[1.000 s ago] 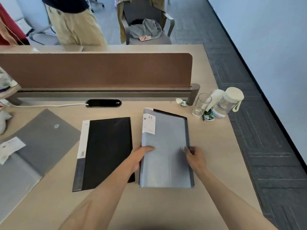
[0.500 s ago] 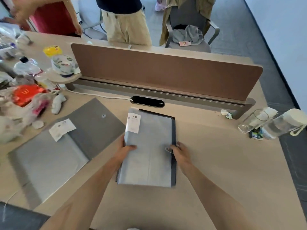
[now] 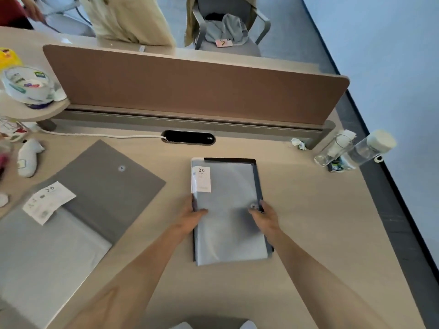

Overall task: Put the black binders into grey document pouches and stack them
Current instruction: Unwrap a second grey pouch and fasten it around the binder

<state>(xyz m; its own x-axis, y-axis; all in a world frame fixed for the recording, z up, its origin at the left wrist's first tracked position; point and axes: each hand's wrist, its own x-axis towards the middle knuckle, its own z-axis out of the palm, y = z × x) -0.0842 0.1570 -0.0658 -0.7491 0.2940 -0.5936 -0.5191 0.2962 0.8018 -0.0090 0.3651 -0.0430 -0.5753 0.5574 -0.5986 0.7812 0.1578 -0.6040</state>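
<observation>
A light grey document pouch (image 3: 228,224) with a white "20" label (image 3: 201,179) lies in the middle of the desk. It sits on a black binder (image 3: 230,160) whose edges show along the top, right and left. My left hand (image 3: 193,218) grips the pouch's left edge, thumb on top. My right hand (image 3: 264,216) holds the right edge beside the snap button. A second grey pouch (image 3: 107,186) lies open at the left with its dark flap unfolded and a white paper slip (image 3: 48,201) on it.
A brown divider panel (image 3: 190,91) runs across the back of the desk, with a cable port (image 3: 188,137) in front. A glass (image 3: 330,153) and a water bottle (image 3: 370,148) stand at the right edge. Cluttered items (image 3: 28,86) fill the far left. A person stands behind the divider.
The pouch has been slid left onto the black binder that lay beside it, so they now lie as one pile. My view has swung left, showing the open pouch.
</observation>
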